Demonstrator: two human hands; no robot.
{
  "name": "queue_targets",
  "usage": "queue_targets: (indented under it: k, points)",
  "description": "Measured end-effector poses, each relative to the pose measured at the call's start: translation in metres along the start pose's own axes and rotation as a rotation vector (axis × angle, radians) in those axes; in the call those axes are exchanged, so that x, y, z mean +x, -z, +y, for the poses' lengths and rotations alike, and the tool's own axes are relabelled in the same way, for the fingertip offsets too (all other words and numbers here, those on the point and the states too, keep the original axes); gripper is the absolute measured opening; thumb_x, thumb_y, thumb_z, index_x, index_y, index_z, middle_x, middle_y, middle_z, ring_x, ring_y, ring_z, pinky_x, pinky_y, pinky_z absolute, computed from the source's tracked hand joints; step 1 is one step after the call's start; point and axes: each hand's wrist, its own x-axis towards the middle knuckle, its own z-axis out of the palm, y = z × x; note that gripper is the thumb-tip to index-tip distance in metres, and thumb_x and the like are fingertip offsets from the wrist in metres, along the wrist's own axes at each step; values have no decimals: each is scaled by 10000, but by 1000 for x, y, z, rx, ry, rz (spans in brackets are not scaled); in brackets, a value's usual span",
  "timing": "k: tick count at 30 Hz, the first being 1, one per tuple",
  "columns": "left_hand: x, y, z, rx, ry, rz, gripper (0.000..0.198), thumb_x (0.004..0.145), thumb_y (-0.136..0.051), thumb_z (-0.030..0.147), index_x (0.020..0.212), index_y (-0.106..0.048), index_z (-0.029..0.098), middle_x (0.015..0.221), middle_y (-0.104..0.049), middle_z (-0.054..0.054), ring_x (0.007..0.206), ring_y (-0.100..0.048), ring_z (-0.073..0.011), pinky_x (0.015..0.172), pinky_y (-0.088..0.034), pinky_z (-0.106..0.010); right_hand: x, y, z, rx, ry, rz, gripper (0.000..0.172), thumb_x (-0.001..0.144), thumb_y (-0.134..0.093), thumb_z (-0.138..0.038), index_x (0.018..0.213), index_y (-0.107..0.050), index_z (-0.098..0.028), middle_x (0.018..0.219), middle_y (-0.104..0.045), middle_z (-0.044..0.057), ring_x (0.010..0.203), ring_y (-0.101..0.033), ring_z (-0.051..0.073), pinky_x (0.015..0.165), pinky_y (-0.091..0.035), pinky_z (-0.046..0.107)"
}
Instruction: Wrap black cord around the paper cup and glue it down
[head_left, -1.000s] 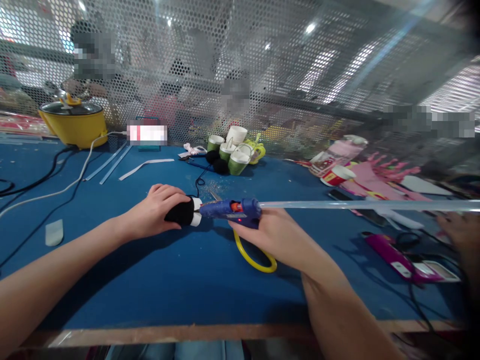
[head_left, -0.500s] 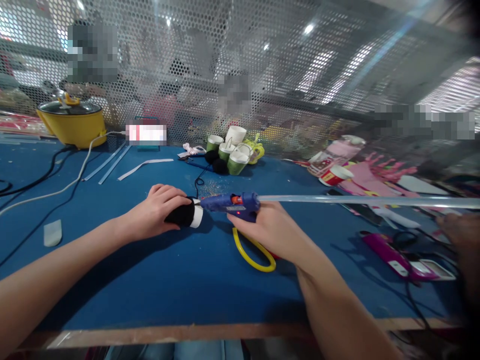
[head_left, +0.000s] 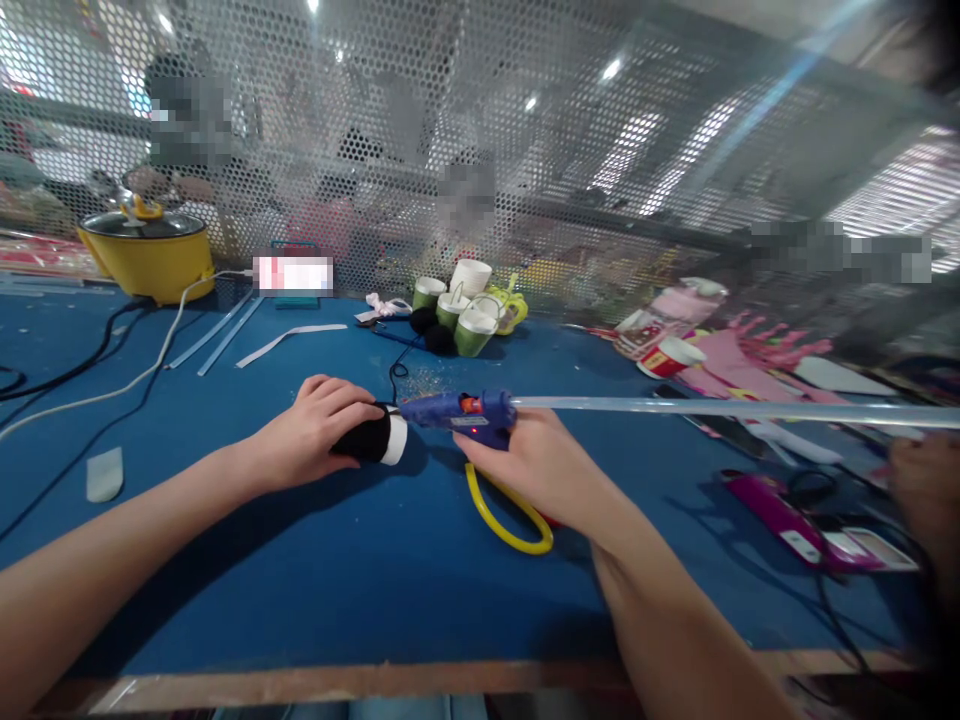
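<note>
My left hand (head_left: 319, 430) is closed around a small black-covered cup (head_left: 366, 438) with a white rim, lying on its side on the blue table. In my right hand (head_left: 536, 455) is a blue hot glue gun (head_left: 461, 415) with a small red light lit. Its nozzle touches or nearly touches the cup where black meets white. A long clear glue stick (head_left: 712, 407) sticks out of the gun's back, far to the right. Below my right hand lies a yellow curved handle (head_left: 517, 535), partly hidden; its kind is unclear.
Several green and white cups (head_left: 474, 328) stand behind, beside black pompom-like balls (head_left: 440, 340). A yellow electric pot (head_left: 150, 255) and a propped phone (head_left: 292, 273) are at back left. Purple device (head_left: 780, 515), pink pieces and another person's hand (head_left: 926, 475) are at right.
Both hands, the cup and the glue gun keep nearly the same places. The view has shifted slightly, and the other person's hand at the right edge has moved a little.
</note>
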Motion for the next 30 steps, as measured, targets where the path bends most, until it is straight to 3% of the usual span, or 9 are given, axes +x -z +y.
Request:
queue_targets:
  k: [22, 30]
  points:
    - [0, -2, -1, -4, 23, 10, 482, 693, -691, 213, 1111, -454, 175, 1125, -560, -108, 1034, -497, -257, 883, -300, -410, -1, 4, -3, -3, 27, -3, 215, 755, -503, -265, 553, -493, -194, 520, -550, -17, 505, -501, 128, 518, -373, 242]
    - [0, -1, -2, -27, 53, 13, 509, 667, -707, 204, 1103, -447, 172, 1123, -564, -117, 1032, -509, -262, 876, -306, -417, -8, 9, -8, -15, 41, -52, 317, 773, -499, -261, 481, -393, -196, 414, -426, -45, 418, -424, 97, 455, -325, 231]
